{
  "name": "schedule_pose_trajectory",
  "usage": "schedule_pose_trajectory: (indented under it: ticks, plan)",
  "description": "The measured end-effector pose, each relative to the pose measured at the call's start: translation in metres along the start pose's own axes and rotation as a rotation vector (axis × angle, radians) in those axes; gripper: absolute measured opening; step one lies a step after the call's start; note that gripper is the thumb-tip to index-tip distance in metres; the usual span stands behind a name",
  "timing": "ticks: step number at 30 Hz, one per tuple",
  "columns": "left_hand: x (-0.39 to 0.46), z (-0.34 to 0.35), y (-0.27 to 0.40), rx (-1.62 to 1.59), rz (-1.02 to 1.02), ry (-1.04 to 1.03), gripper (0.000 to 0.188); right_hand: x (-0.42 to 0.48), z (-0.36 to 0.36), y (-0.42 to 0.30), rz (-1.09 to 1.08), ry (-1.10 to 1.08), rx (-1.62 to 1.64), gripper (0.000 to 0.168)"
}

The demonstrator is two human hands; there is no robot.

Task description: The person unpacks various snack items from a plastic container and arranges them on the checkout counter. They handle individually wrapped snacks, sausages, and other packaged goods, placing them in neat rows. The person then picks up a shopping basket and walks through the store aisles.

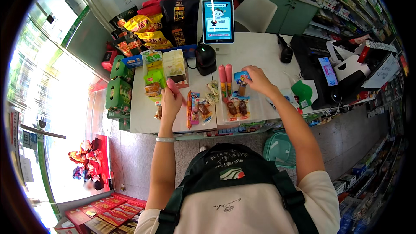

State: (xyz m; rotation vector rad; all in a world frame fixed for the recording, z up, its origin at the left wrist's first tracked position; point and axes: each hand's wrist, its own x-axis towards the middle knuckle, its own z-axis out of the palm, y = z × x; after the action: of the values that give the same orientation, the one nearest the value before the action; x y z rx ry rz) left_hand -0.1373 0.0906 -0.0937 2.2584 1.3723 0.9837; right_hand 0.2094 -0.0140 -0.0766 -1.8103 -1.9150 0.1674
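Note:
My left hand (170,104) grips a pink wrapped sausage (174,87) above the left part of the counter. My right hand (260,79) pinches the edge of a blue-topped snack packet (242,78) over a clear plastic tray (256,112). Two pink sausages (226,78) lie side by side along the tray's left part. Nearer me in it are two clear-wrapped brown snacks (237,109). Between my hands, the counter holds an orange-wrapped stick (189,110), a pink-and-blue packet (195,107), another wrapped brown snack (204,109) and small pale packets (213,87).
Snack boxes (175,66) and upright bags (178,22) stand at the back left. A lit screen (217,19) and a black scanner (205,60) stand behind the tray. To the right are a handheld scanner (286,53) and phone (328,71). A green basket (279,149) sits below the counter.

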Motion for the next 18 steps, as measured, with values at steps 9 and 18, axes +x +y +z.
schedule_pose_trajectory:
  ticks: [9,18]
  plan:
    - [0.041,-0.048,0.111,-0.588,0.008,-0.238,0.027,-0.005,-0.010,-0.004,0.108,-0.081,0.144,0.024]
    - [0.066,0.010,0.167,-0.435,0.206,-0.404,0.046,-0.006,-0.031,-0.011,0.158,-0.184,0.159,0.021]
